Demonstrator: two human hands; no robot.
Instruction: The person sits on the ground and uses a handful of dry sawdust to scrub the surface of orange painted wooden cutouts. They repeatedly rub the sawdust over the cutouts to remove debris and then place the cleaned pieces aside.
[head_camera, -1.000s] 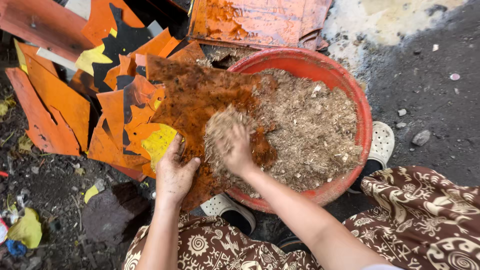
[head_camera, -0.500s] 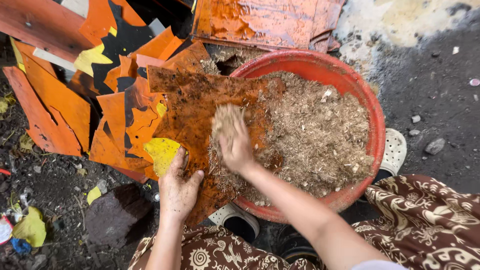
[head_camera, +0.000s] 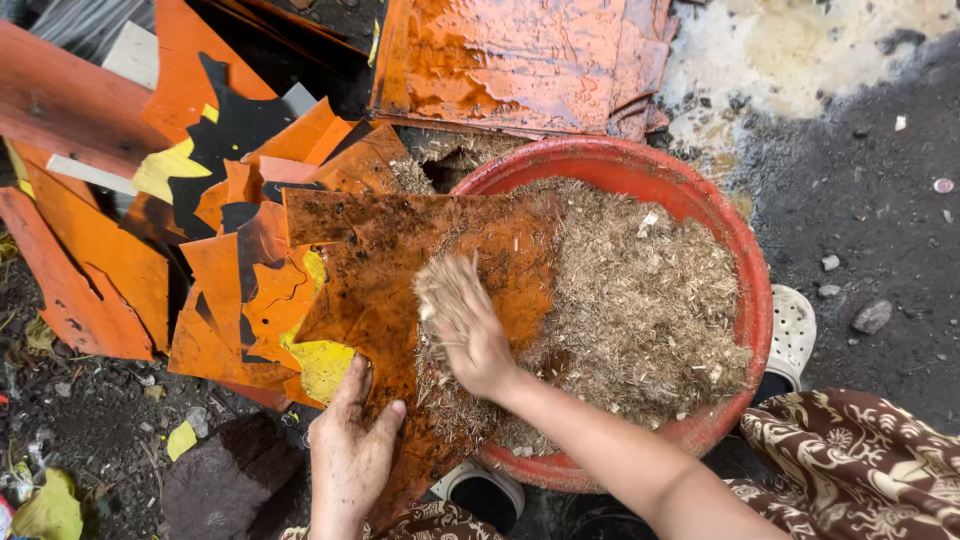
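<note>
Left hand (head_camera: 350, 455): I see it pressed flat, fingers spread, pinning the near edge of the orange sheet (head_camera: 400, 290).
Right hand (head_camera: 465, 325): open, palm down on the sheet, grasping nothing, coated in fibre.
Sheet: tilted across the red basin's (head_camera: 745, 270) left rim.
Basin: nearly full of dry shredded fibre (head_camera: 640, 300).
Risk: I judge the sheet could slide off the rim, spilling fibre onto the ground (head_camera: 860, 190).
Risk: jagged sheet edges may scrape my fingers.
</note>
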